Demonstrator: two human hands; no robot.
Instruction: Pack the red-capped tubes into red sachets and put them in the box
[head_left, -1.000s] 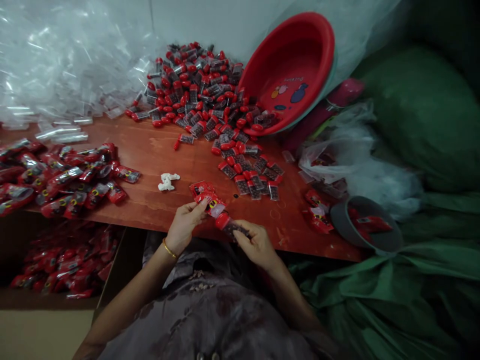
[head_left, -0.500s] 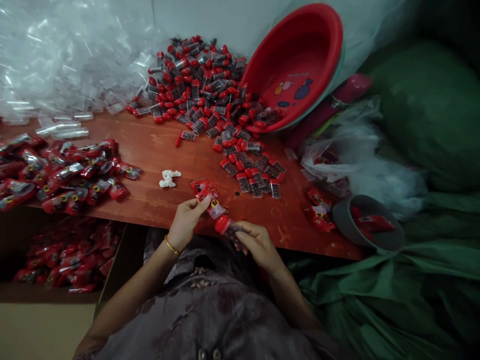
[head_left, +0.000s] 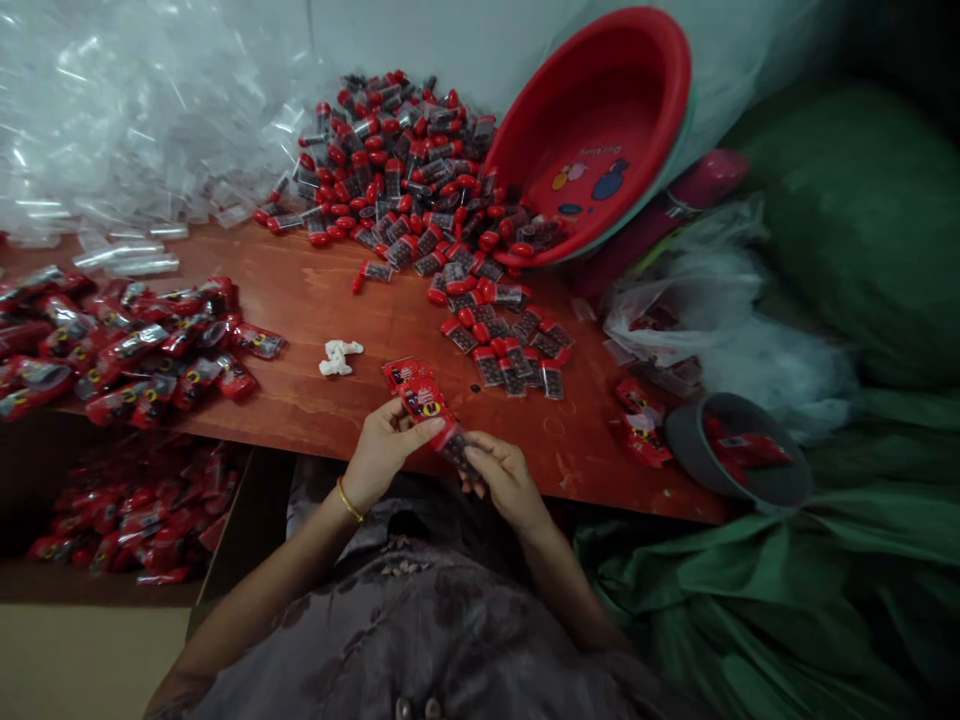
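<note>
My left hand (head_left: 385,450) pinches a small red printed packet (head_left: 421,397) at the near edge of the red-brown table (head_left: 300,290). My right hand (head_left: 501,476) holds a small clear tube with a red cap (head_left: 454,444), its capped end pushed into the mouth of the packet. A second red packet (head_left: 401,369) lies on the table just beyond. Both hands meet over my lap.
A heap of red-capped tubes (head_left: 420,180) spills from a tilted red basin (head_left: 600,140) at the back. Filled red packets (head_left: 120,345) lie at left, more in a box (head_left: 120,515) below. Clear plastic (head_left: 112,120) fills the back left. A grey bowl (head_left: 739,455) and green sacks (head_left: 840,230) sit right.
My hands have come together: the tube, which was apart from the packet, has gone partly into it. The red cap is now hidden inside the packet's mouth.
</note>
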